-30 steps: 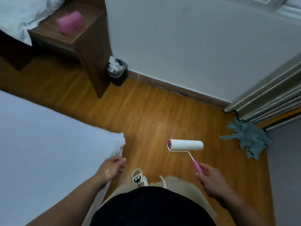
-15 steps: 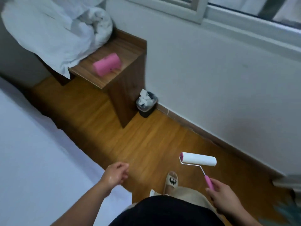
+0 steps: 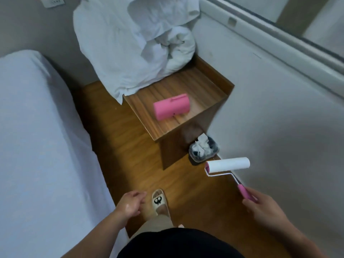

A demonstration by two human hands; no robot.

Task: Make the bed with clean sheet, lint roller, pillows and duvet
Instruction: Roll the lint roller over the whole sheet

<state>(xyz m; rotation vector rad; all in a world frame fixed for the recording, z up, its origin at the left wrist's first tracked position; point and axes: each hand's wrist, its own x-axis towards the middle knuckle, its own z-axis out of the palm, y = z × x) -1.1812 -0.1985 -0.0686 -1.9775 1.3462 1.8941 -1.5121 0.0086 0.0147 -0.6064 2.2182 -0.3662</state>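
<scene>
My right hand (image 3: 264,211) grips the pink handle of a lint roller (image 3: 228,165), whose white roll hangs over the floor near the wall. My left hand (image 3: 130,202) hangs loosely curled beside the bed edge and holds nothing. The bed (image 3: 37,155) with a smooth white sheet fills the left side. A crumpled white duvet (image 3: 134,43) is piled on the back of a wooden nightstand (image 3: 186,81). A pink lint roller cover (image 3: 171,107) lies on the nightstand top.
A small bin (image 3: 203,148) stuffed with white paper stands on the wood floor between the nightstand and the white wall (image 3: 279,108). A narrow strip of floor (image 3: 121,146) runs between bed and nightstand. My slippered foot (image 3: 159,202) is below.
The view has swung up and left along the bed toward the nightstand and duvet. My left hand has left the sheet corner. The right hand still carries the roller.
</scene>
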